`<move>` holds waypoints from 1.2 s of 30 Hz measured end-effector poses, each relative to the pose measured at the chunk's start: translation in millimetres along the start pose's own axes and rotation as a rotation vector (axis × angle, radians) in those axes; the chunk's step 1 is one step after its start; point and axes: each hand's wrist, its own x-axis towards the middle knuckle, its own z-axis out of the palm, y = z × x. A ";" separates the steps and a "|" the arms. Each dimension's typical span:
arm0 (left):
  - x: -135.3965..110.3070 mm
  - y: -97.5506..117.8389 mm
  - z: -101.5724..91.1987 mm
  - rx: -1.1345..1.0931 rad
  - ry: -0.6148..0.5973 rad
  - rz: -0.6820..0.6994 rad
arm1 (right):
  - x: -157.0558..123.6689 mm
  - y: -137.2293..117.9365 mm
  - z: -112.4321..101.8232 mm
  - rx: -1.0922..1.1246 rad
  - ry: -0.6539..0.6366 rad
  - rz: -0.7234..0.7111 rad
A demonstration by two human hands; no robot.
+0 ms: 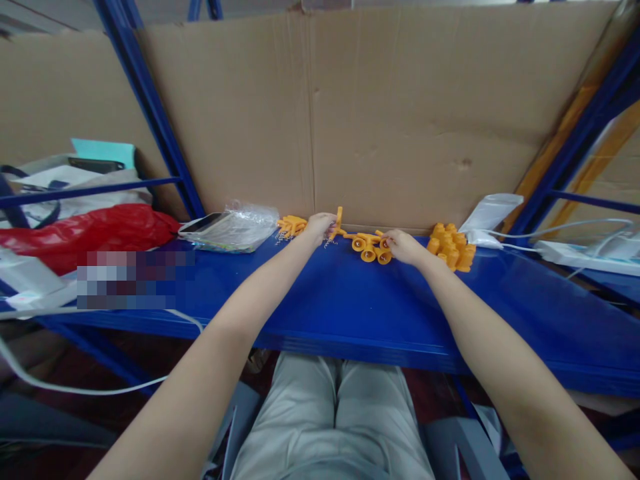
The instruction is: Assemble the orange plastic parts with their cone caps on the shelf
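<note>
My left hand (pixel 323 225) is closed around an orange plastic piece (pixel 339 219) that stands upright, with thin metal spirals hanging beside the fingers. A cluster of small orange cups (pixel 369 254) sits to its right, open mouths facing me, with something small and pale inside some of them. My right hand (pixel 404 247) pinches the right end of this cluster, its fingertips partly hidden. Left of my left hand lies a pile of orange pieces with metal spirals (pixel 293 227). Beyond my right wrist stands a group of several orange cups (pixel 451 247).
The blue tabletop (pixel 350 307) backs onto a tall cardboard panel (pixel 400 120). A clear plastic bag (pixel 245 229) and a phone-like device (pixel 206 223) lie at left, near a red bag (pixel 100 230). A power strip (pixel 580 255) with white cables lies at right.
</note>
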 end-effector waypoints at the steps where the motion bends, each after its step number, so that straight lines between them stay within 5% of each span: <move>1: -5.3 1.9 -2.0 -0.042 -0.004 -0.018 | 0.8 1.5 1.0 0.001 0.008 -0.009; 6: -33.0 0.6 -9.6 -0.172 -0.022 0.001 | 3.2 6.5 4.0 0.035 0.049 -0.074; 12: -59.2 -20.8 -2.9 -0.070 -0.013 0.087 | 1.1 -4.2 6.5 0.053 0.137 -0.118; 24: -81.4 -23.0 12.2 -0.011 -0.161 0.268 | -12.2 -54.5 10.2 0.130 0.170 -0.504; 36: -78.4 -31.2 10.2 0.144 -0.366 0.396 | -17.4 -57.2 0.4 0.141 0.127 -0.368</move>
